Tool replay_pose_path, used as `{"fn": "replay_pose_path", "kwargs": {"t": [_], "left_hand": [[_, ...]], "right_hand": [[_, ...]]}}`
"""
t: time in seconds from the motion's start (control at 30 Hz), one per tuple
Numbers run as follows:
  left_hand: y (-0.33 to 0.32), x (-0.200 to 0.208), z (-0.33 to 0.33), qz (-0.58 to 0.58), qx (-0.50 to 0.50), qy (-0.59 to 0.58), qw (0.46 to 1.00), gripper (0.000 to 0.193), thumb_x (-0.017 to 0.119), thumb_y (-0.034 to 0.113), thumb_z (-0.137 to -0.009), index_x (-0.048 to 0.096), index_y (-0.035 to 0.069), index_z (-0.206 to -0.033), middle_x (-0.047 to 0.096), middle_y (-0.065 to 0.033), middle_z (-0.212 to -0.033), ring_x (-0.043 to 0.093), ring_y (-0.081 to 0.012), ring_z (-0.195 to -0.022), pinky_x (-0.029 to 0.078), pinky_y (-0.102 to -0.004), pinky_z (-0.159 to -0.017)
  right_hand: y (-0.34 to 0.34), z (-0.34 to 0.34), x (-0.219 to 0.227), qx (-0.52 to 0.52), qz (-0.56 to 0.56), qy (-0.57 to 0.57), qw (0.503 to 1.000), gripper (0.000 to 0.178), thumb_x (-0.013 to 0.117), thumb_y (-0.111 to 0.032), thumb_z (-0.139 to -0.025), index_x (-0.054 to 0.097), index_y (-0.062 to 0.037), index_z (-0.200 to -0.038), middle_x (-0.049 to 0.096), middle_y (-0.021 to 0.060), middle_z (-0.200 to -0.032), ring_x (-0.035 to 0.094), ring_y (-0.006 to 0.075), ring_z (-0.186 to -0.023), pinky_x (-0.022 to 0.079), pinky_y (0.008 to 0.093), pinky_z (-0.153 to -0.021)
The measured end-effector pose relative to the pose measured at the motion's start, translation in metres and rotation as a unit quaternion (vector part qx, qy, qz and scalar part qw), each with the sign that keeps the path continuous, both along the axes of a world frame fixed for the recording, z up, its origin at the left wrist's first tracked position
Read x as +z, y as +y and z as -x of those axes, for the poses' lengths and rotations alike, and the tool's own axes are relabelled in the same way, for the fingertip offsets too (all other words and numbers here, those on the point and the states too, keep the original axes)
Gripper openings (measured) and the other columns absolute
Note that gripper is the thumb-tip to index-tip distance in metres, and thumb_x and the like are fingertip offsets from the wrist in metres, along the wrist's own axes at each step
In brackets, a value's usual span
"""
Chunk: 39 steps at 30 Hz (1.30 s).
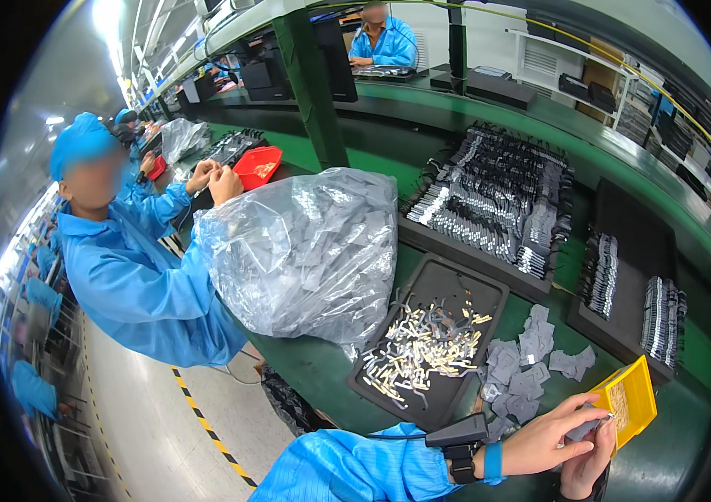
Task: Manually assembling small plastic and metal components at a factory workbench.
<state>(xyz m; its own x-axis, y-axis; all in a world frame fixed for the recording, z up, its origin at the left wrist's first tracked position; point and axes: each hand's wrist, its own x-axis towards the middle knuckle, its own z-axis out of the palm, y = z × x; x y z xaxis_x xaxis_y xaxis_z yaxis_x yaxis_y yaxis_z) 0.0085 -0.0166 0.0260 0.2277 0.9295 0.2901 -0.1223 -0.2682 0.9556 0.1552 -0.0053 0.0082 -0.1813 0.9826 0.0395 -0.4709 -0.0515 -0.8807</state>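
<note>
- The left hand [552, 439] is closed in a pinch, fingers curled over a small grey pouch [583, 429] and pressing it against the right hand.
- The right hand [587, 468] sits just beneath, mostly cut off by the picture's lower edge; its fingers seem to close on the same pouch from below, though I cannot tell for sure.
- The pouch is held just beside the near edge of the yellow bin [627, 400], touching or nearly so.
- Risk: the pouch is thin and slick-looking, held only at the fingertips; a loosened pinch would likely drop it onto the green bench [322, 368].
- Risk: the bin sits close to the knuckles, so a push of the hands could tip or shove it.
- Left of the grip lies a loose heap of grey pouches [518, 368]; a sweep of the forearm could scatter them.
- Farther left, a black tray [489, 293] of small metal strips [422, 347]; beyond it a big clear bag [305, 251].
</note>
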Motion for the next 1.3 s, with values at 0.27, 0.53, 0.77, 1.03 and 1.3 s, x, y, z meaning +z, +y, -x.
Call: {"fn": "replay_pose_path", "kwargs": {"t": [0.27,0.53,0.77,1.03,1.3], "left_hand": [[0.001,0.0,0.0,0.013,-0.01,-0.002,1.0,0.045,0.057,0.015,-0.083,0.042,0.006,-0.124,0.029,-0.0112,-0.132,0.049,-0.0243,-0.109,0.05,-0.0278,-0.071],[-0.001,0.005,0.003,0.014,-0.007,-0.004,1.0,0.044,0.057,0.016,-0.083,0.042,0.005,-0.124,0.03,-0.0108,-0.129,0.05,-0.023,-0.106,0.05,-0.0274,-0.073],[-0.001,-0.001,0.0,0.0,-0.007,-0.011,1.0,0.045,0.057,0.017,-0.083,0.042,0.006,-0.124,0.03,-0.0109,-0.13,0.049,-0.0236,-0.107,0.05,-0.0282,-0.074],[-0.002,0.007,0.004,0.039,-0.027,-0.001,0.999,0.046,0.056,0.017,-0.083,0.042,0.006,-0.125,0.03,-0.0119,-0.132,0.048,-0.0253,-0.109,0.049,-0.0302,-0.078],[0.001,0.0,0.001,-0.005,-0.011,0.0,1.0,0.045,0.056,0.015,-0.083,0.042,0.005,-0.125,0.03,-0.0128,-0.132,0.047,-0.0267,-0.111,0.046,-0.0316,-0.083]], "right_hand": [[0.001,0.002,-0.002,0.001,0.0,-0.006,1.0,0.037,0.043,-0.03,-0.088,0.045,-0.0075,-0.118,0.049,0.0051,-0.111,0.049,0.0158,-0.101,0.043,0.0314,-0.08],[0.003,0.004,-0.001,0.015,-0.01,-0.009,1.0,0.035,0.042,-0.031,-0.088,0.047,-0.0072,-0.114,0.051,0.0042,-0.104,0.051,0.0142,-0.094,0.043,0.0281,-0.073],[0.003,0.002,-0.001,0.012,-0.002,-0.012,1.0,0.035,0.042,-0.03,-0.088,0.047,-0.0068,-0.114,0.052,0.0037,-0.102,0.052,0.0125,-0.092,0.044,0.0263,-0.071],[0.003,0.001,-0.003,-0.005,0.003,0.001,1.0,0.037,0.043,-0.03,-0.088,0.046,-0.0063,-0.116,0.052,0.0046,-0.106,0.052,0.0138,-0.095,0.045,0.0277,-0.074],[0.005,0.006,0.004,0.014,-0.008,-0.034,0.999,0.035,0.046,-0.027,-0.086,0.046,-0.0039,-0.112,0.053,0.0063,-0.102,0.054,0.0142,-0.09,0.046,0.0266,-0.072]]}}
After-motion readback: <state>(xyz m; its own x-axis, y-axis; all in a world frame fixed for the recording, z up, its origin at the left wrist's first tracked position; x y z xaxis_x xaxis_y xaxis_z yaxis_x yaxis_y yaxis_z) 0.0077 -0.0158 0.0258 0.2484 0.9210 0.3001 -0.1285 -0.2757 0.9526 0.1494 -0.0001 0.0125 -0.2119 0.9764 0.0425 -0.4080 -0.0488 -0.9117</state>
